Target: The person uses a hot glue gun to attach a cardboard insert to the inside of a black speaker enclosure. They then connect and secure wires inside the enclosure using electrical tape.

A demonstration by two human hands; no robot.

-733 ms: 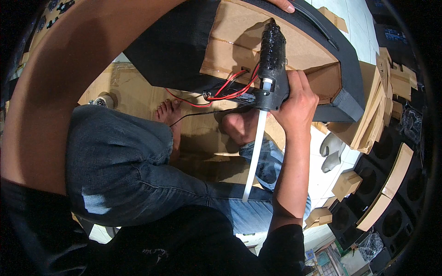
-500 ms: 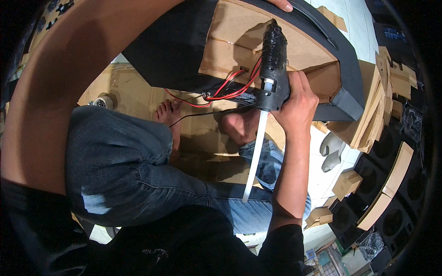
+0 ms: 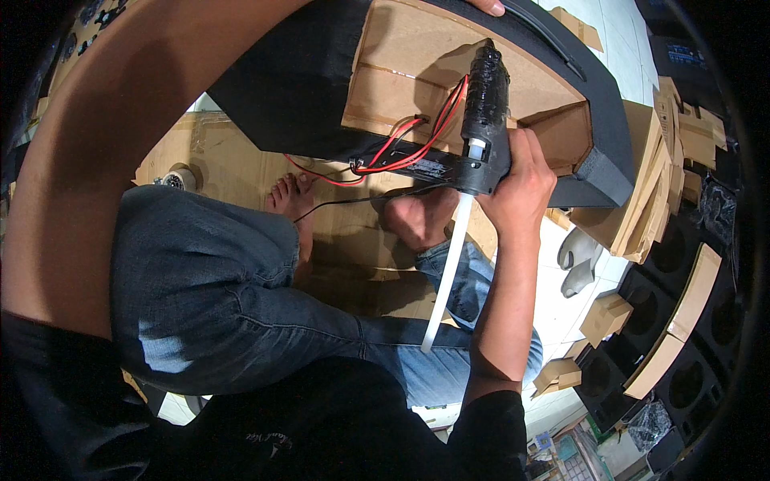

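My right hand [image 3: 521,172] is closed round the handle of a black hot glue gun [image 3: 486,96], with its nozzle pointing away from me over an open cavity. A long white glue stick [image 3: 449,272] sticks out of its back end towards my lap. The cavity belongs to a black-covered speaker box [image 3: 281,96] with bare brown wood inside. Red and black wires [image 3: 393,164] come out of a hole in it and hang over the near edge. At the far rim, beside a black strap handle [image 3: 549,36], fingers of my left hand [image 3: 489,6] hold the box; the rest is out of frame.
Under my bare feet lies a cardboard sheet [image 3: 216,152]. A roll of tape [image 3: 180,178] is at the left. To the right are grey slippers [image 3: 577,260], cardboard pieces [image 3: 642,192], a small carton [image 3: 605,318] and black boxes with round holes [image 3: 686,385].
The glue gun has shifted slightly to the right over the cavity. The speaker box has moved a little to the left. Both hands keep their hold.
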